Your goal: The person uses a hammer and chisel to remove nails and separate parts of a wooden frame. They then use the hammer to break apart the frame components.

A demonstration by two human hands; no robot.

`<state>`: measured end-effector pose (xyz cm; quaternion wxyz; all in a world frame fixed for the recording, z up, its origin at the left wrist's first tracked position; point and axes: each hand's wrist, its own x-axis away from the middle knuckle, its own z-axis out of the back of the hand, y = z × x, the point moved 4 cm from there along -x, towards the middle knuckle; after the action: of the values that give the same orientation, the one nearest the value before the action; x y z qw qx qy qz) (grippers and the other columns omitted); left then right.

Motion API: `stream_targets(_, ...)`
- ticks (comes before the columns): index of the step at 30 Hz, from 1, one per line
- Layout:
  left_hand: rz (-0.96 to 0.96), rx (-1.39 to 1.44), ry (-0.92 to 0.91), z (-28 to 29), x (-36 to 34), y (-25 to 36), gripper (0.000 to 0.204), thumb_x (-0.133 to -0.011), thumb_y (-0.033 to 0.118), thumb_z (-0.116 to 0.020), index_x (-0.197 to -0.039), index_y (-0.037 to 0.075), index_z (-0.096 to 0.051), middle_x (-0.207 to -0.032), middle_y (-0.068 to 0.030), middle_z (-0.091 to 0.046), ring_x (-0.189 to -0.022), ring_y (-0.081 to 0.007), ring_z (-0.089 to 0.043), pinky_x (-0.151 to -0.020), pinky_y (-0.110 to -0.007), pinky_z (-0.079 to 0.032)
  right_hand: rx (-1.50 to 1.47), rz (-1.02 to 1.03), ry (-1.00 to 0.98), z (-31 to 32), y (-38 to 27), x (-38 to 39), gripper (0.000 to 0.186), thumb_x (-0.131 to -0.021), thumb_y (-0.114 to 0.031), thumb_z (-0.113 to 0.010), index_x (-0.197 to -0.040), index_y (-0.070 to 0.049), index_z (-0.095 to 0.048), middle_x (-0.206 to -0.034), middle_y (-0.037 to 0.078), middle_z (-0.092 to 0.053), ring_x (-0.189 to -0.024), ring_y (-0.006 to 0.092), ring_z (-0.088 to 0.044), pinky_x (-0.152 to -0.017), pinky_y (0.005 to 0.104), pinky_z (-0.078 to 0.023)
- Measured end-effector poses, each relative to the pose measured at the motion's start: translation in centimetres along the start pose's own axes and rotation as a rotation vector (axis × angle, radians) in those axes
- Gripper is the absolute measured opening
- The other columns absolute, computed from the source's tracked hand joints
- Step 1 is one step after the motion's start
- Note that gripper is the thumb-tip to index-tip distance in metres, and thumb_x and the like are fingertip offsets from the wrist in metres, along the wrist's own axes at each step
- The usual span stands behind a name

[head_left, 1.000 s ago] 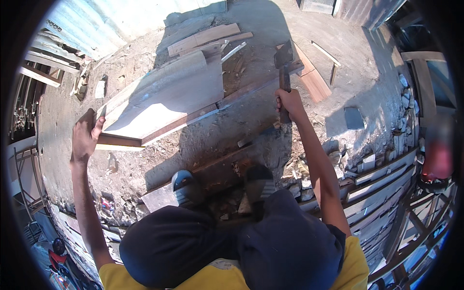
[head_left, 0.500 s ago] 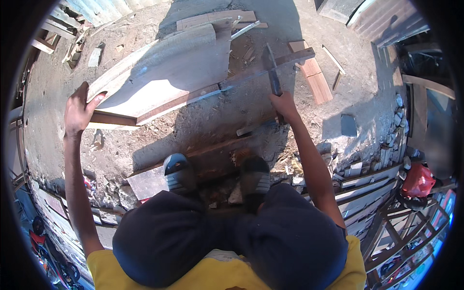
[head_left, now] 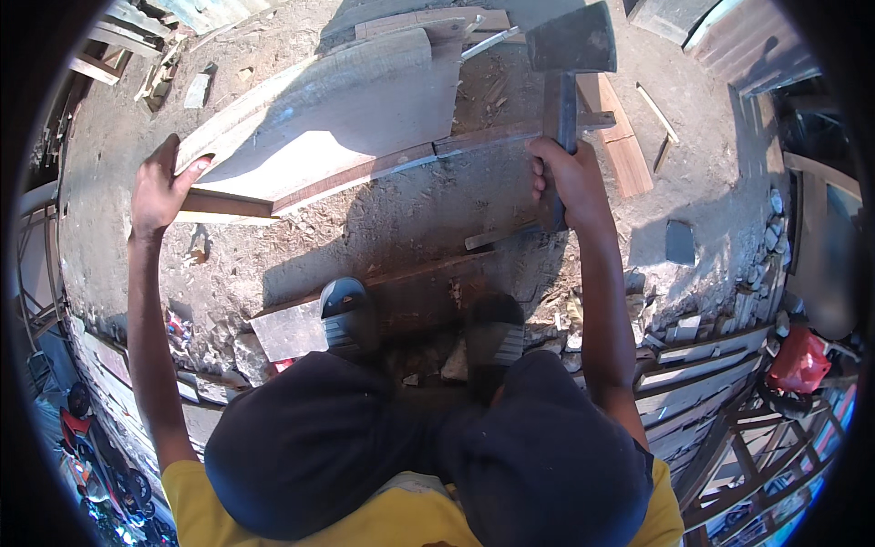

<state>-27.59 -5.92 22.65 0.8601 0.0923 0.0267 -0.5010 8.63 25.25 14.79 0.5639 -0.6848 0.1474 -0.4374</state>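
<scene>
My left hand grips the left end of a wide, pale wooden board, its thumb over the near edge and its fingers behind. Tilted up from the ground, the board shows a rough, uneven top edge and a bright sunlit patch. My right hand is wrapped round the handle of a hatchet. The hatchet is raised, its broad dark blade at the far end, apart from the board's right side. A long timber strip lies along the board's lower edge and runs on to the right, passing behind the hatchet's handle.
Reddish planks lie beyond my right hand, and a thin stick beside them. Wood chips litter the dirt ground. A dark flat block sits to the right. Slats and rubble flank my sandalled feet; a red bag rests far right.
The hatchet has risen toward me and turned, so its blade now shows broadside rather than edge-on. My left hand keeps its hold on the board. The whole view has shifted slightly.
</scene>
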Motion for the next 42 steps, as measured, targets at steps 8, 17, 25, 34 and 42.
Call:
stream_targets(8, -0.026, 0.102, 0.019, 0.2, -0.4, -0.6, 0.046, -0.086, 0.04, -0.065, -0.092, -0.004, -0.056, -0.076, -0.0232, -0.06, -0.069, -0.035, -0.06, -0.064, -0.039, -0.046, 0.499, 0.119, 0.293, 5.6, 12.1, -7.1, 0.024, -0.08, -0.019, -0.061, -0.064, -0.003, -0.053, -0.055, 0.003, -0.053, -0.047, 0.0112, -0.049, -0.047, 0.0293, -0.04)
stream_targets(17, 0.007, 0.025, 0.028, 0.2, -0.3, 0.0, 0.052, -0.083, 0.048, -0.065, -0.09, -0.003, -0.056, -0.073, -0.0231, -0.057, -0.064, -0.0323, -0.055, -0.063, -0.039, -0.045, 0.256, -0.305, 0.026, 9.8, 14.3, -9.0, 0.015, -0.075, -0.015, -0.063, -0.069, -0.004, -0.054, -0.058, 0.002, -0.051, -0.046, 0.0126, -0.049, -0.043, 0.03, -0.041)
stream_targets(25, 0.012, 0.05, 0.022, 0.0, -1.1, -0.7, 0.048, -0.086, 0.043, -0.064, -0.096, -0.004, -0.058, -0.076, -0.022, -0.063, -0.068, -0.0309, -0.061, -0.065, -0.037, -0.047, 0.886, -0.229, 0.266, 21.5, 19.0, -0.1, 0.027, -0.074, -0.022, -0.071, -0.082, 0.002, -0.062, -0.064, 0.01, -0.06, -0.057, 0.021, -0.059, -0.052, 0.0344, -0.047)
stream_targets(34, 0.026, -0.007, -0.009, 0.3, -1.0, -0.3, 0.046, -0.089, 0.036, -0.062, -0.105, -0.007, -0.059, -0.092, -0.0252, -0.065, -0.087, -0.0314, -0.066, -0.075, -0.035, -0.048, 0.256, 0.253, -0.164, 13.0, -4.1, 4.9, 0.043, -0.098, -0.034, -0.044, -0.125, -0.003, -0.056, -0.124, 0.014, -0.058, -0.111, 0.0234, -0.057, -0.092, 0.0363, -0.045)
stream_targets(42, 0.029, -0.048, -0.01, -0.5, -2.0, 2.0, 0.046, -0.091, 0.035, -0.06, -0.113, -0.006, -0.059, -0.098, -0.0226, -0.067, -0.094, -0.028, -0.066, -0.082, -0.034, -0.048, 0.301, 0.348, -0.4, 1.5, -4.9, 5.8, 0.038, -0.099, -0.027, -0.042, -0.123, -0.001, -0.056, -0.122, 0.013, -0.059, -0.108, 0.0228, -0.059, -0.094, 0.0361, -0.046)
